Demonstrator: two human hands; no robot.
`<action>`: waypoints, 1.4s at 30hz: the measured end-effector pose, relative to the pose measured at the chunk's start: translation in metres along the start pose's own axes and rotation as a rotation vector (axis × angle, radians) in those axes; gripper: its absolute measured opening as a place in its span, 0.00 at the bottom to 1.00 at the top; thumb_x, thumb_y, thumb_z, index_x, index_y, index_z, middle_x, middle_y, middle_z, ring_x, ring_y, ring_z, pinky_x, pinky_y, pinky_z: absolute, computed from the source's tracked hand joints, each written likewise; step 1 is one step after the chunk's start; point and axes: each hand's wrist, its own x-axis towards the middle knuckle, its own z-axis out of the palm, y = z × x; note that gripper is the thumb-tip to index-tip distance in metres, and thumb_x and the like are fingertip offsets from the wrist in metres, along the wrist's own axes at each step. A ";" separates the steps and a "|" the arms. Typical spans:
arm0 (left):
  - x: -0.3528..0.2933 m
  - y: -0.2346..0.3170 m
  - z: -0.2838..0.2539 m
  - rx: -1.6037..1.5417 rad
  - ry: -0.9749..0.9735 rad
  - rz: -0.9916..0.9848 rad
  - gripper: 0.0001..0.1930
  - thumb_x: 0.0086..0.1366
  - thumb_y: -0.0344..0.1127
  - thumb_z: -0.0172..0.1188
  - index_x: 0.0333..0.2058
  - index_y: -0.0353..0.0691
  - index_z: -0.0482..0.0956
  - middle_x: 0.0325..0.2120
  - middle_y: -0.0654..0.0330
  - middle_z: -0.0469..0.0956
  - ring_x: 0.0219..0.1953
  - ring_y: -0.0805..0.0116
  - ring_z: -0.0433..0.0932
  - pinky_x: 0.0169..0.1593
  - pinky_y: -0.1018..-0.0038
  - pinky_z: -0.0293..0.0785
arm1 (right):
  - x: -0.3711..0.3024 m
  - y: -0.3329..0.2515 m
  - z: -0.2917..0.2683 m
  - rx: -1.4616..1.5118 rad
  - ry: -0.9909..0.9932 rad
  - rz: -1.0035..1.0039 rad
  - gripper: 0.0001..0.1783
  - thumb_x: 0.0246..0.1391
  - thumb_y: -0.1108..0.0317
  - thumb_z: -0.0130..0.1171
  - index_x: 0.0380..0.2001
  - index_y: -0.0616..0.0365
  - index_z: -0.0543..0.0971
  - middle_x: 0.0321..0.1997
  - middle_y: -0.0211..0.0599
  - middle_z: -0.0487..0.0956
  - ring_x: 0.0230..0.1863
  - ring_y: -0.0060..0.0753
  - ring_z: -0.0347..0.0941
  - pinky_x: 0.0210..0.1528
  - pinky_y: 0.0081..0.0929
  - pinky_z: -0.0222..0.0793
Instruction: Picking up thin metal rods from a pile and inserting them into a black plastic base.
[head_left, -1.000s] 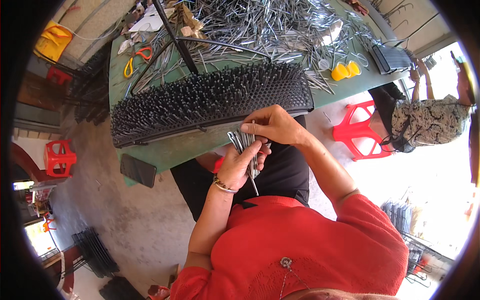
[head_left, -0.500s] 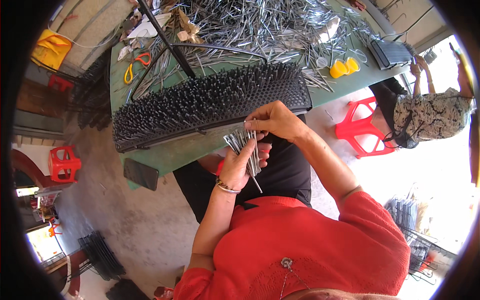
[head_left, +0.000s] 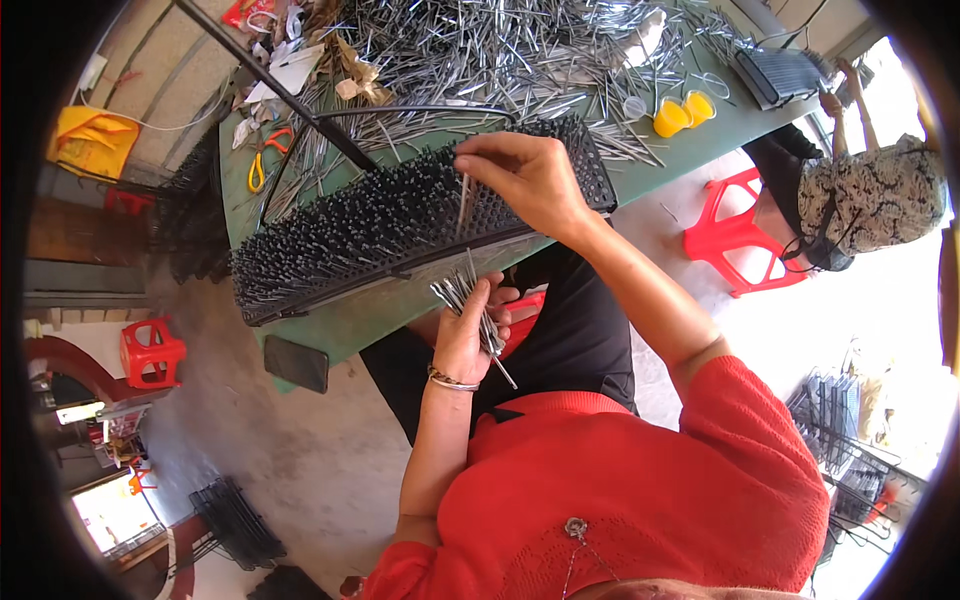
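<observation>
One thin metal pin (head_left: 463,203) stands nearly upright between the thumb and fingers (head_left: 478,165) of the right hand (head_left: 530,180), which are pressed together on its top end; its lower end reaches down among the spikes of one long black studded board (head_left: 400,215). The board lies slantwise along the near edge of the green surface (head_left: 690,135), its top thick with short dark pins, too many to count.

Just below the board's near edge, the left hand (head_left: 468,335) has its fingers curled around one bundle of metal pins (head_left: 462,297). The bundle fans out upward from the fist, and a few ends stick out below it; the number of pins in it cannot be told. One bangle (head_left: 450,380) circles the left wrist. Both forearms come out of red sleeves.

Beyond the board, a big loose heap of metal pins (head_left: 500,50) covers the far part of the surface. Two yellow cups (head_left: 683,112) sit side by side at its right end, with one small clear cup (head_left: 634,106) just beside them. One pair of scissors with yellow and orange handles (head_left: 262,165) lies at the left end. One dark rod (head_left: 275,90) slants across from the upper left to the board.

Off the surface, one red plastic stool (head_left: 735,235) stands at the right, and another red stool (head_left: 152,352) at the left. One other person in a patterned head covering (head_left: 880,195) sits at the right edge.
</observation>
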 end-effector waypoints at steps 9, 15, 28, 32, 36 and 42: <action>-0.002 0.003 0.008 -0.001 -0.075 -0.088 0.12 0.65 0.38 0.55 0.42 0.37 0.72 0.24 0.67 0.68 0.20 0.82 0.63 0.21 0.85 0.58 | 0.007 0.028 0.023 -0.241 0.057 -0.300 0.09 0.48 0.70 0.63 0.34 0.62 0.80 0.30 0.42 0.80 0.28 0.35 0.78 0.31 0.27 0.73; -0.001 0.004 0.006 -0.014 -0.134 -0.129 0.11 0.65 0.35 0.54 0.44 0.37 0.70 0.25 0.66 0.68 0.21 0.81 0.64 0.23 0.85 0.60 | 0.005 0.027 0.025 -0.374 0.064 -0.468 0.08 0.47 0.70 0.63 0.32 0.60 0.80 0.29 0.41 0.79 0.31 0.45 0.76 0.32 0.33 0.73; -0.006 0.047 -0.031 0.556 0.324 1.061 0.09 0.69 0.33 0.47 0.42 0.34 0.65 0.19 0.64 0.67 0.20 0.78 0.65 0.25 0.82 0.62 | -0.008 0.040 0.025 -0.545 -0.127 -0.615 0.09 0.47 0.71 0.62 0.33 0.60 0.79 0.32 0.37 0.78 0.32 0.40 0.74 0.36 0.32 0.71; 0.013 0.045 -0.105 0.683 0.448 1.241 0.09 0.69 0.33 0.47 0.42 0.32 0.66 0.22 0.62 0.71 0.24 0.76 0.69 0.30 0.80 0.67 | -0.008 0.040 0.028 -0.536 -0.136 -0.649 0.10 0.46 0.72 0.62 0.35 0.60 0.79 0.35 0.37 0.77 0.34 0.39 0.72 0.37 0.32 0.69; 0.033 0.015 -0.156 0.742 0.549 1.168 0.11 0.69 0.35 0.48 0.42 0.31 0.67 0.24 0.61 0.73 0.27 0.73 0.73 0.36 0.76 0.71 | -0.009 0.037 0.030 -0.551 -0.090 -0.604 0.11 0.46 0.72 0.63 0.36 0.60 0.79 0.36 0.37 0.76 0.35 0.40 0.72 0.37 0.32 0.69; 0.032 0.014 -0.158 0.851 0.620 1.094 0.11 0.69 0.37 0.49 0.40 0.34 0.71 0.23 0.62 0.73 0.27 0.74 0.73 0.35 0.78 0.70 | -0.005 0.031 0.026 -0.574 -0.062 -0.601 0.11 0.47 0.73 0.62 0.37 0.60 0.80 0.36 0.40 0.76 0.36 0.41 0.72 0.39 0.31 0.70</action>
